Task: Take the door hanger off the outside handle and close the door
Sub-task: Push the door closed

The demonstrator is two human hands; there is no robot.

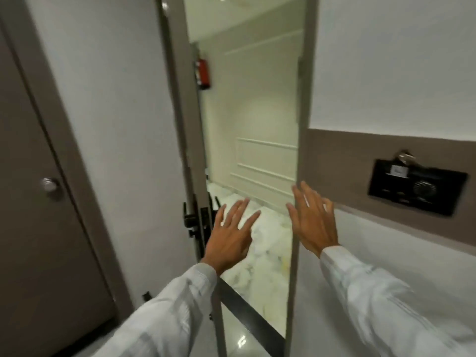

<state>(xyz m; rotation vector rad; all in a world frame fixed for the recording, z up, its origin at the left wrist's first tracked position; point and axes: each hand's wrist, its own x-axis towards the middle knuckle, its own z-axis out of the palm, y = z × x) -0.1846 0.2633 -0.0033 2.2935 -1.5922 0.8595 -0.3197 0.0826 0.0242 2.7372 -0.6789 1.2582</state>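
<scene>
The door [123,140] stands open into the room, its grey edge [185,130] facing me. A black inside handle [190,218] and lock plate sit on that edge at hand height. Only a dark sliver of the outside handle [217,201] shows past the edge, and I cannot make out a door hanger on it. My left hand [231,234] is open with fingers spread in the gap, just right of the lock plate. My right hand [312,220] is open too, hovering by the right door frame [302,119]. Both hands hold nothing.
A brown door with a round knob [50,184] is at the left. On the right wall hangs a black panel [417,188]. A red fire extinguisher [203,70] hangs in the corridor. A black threshold strip [248,314] crosses the marble floor.
</scene>
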